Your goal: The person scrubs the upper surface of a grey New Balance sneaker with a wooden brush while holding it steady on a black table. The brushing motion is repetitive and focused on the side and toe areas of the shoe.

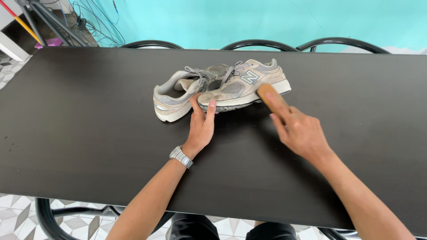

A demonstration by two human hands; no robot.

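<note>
head view: pair of grey shoes [220, 86] mid black worktop [89, 133]; left hand [201, 124], fingers open, steadies the front shoe's toe; right hand [298, 129], fingers closed on a wooden brush [266, 91], pressed against its sole edge.

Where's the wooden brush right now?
In the head view, the wooden brush is right of centre on the black table, held in the right hand against the side of the nearer grey sneaker.
</note>
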